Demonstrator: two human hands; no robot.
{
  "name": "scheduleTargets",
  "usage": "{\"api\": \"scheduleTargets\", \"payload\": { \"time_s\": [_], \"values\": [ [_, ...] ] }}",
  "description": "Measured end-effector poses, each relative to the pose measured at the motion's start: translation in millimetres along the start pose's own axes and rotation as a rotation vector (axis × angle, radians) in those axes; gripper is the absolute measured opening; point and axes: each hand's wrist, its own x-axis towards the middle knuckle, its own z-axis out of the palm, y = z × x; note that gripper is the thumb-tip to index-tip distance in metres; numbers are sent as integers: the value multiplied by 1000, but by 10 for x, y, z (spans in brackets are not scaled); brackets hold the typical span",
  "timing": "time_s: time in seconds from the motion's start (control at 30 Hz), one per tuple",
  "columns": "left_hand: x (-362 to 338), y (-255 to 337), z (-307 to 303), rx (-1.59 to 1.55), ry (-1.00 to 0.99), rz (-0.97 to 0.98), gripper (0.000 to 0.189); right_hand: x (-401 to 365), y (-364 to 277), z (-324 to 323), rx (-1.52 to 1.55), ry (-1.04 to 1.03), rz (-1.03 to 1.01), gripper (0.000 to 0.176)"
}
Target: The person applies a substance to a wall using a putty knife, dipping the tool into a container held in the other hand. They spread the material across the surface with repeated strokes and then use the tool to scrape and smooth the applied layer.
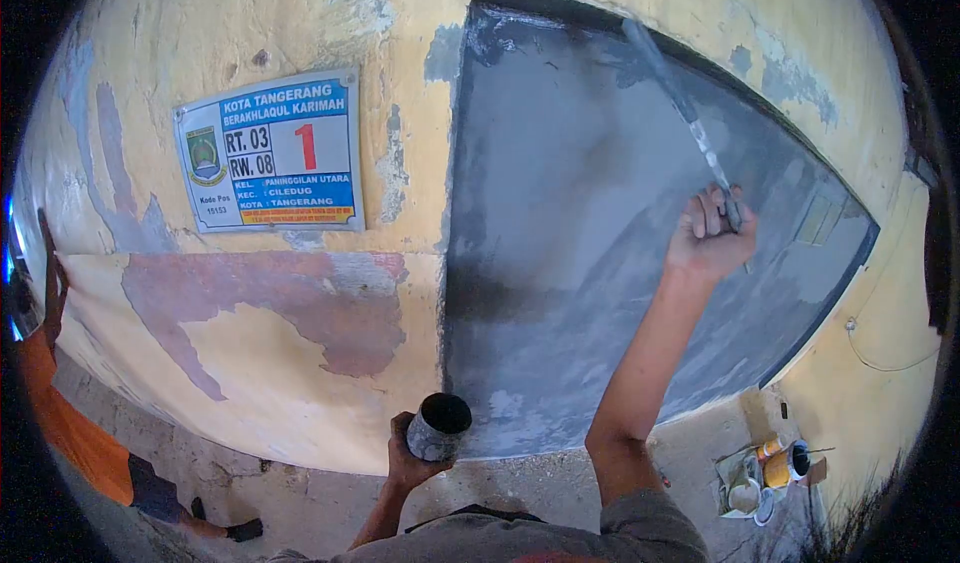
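Grey paint, wet-looking and streaky, over most of the panel [600,293] around the raised grip. Right hand [712,235] clenched on the lower end of the brush [688,118], fingers [708,213] wrapped round the handle. Runs long and thin up and to the left from that fist, tilted off upright, working end at the top near the panel's upper edge and seemingly against the surface; contact too blurred to confirm. Long axis diagonal: lower right at the grip, upper left at the tip, pointing away from the body. Left hand [405,458] well below and to the left of the brush grip, closed around a small can [438,426], dark open mouth tipped toward the panel, paint level inside not visible. Judged as the coating step, partway along: upper reach under the brush, paler patchy areas low down just beside the can. For the next move, by judgement: a steady wrist, bristles kept flat to the surface through the stroke, then the tip brought down to the can below for a reload without drips. Left of the can grip, a peeling yellow wall [250,23] with a blue and white sign [270,153]; farther left, another person in orange [70,433] against the wall. Down and to the right of the brush grip, a few tins [780,463] on the ground.
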Motion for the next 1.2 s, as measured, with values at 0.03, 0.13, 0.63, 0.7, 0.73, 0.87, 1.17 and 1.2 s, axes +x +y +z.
{"api": "scheduleTargets", "payload": {
  "time_s": [0.03, 0.13, 0.63, 0.7, 0.73, 0.87, 1.17, 1.2],
  "values": [
    [-2, -34, 12, -30, 2, -7, 93, -71, -11, 3, -39, 27, -5, 23],
    [24, 24, 32, -21, -9, -17, 94, -192, 71, 244, -121, 87, 17, 23],
    [35, -57, 192, -35, -19, 15, 90, 121, 252, 445, -57, -76, 116, 18],
    [77, 72, 189, 17, -33, 33, 91, 51, 349, 662, -74, -69, 133, 18],
    [84, 118, 188, 69, -42, 47, 91, 61, 369, 711, -89, -62, 158, 18],
    [92, 7, 302, -23, -68, 50, 89, 389, 142, 283, -78, -125, 83, 19],
    [68, 108, 436, -20, -50, -29, 93, 376, 215, 473, -193, -182, 106, 19],
    [82, 209, 440, -17, -44, -17, 93, 379, 266, 491, -193, -176, 107, 19]
  ]
}}
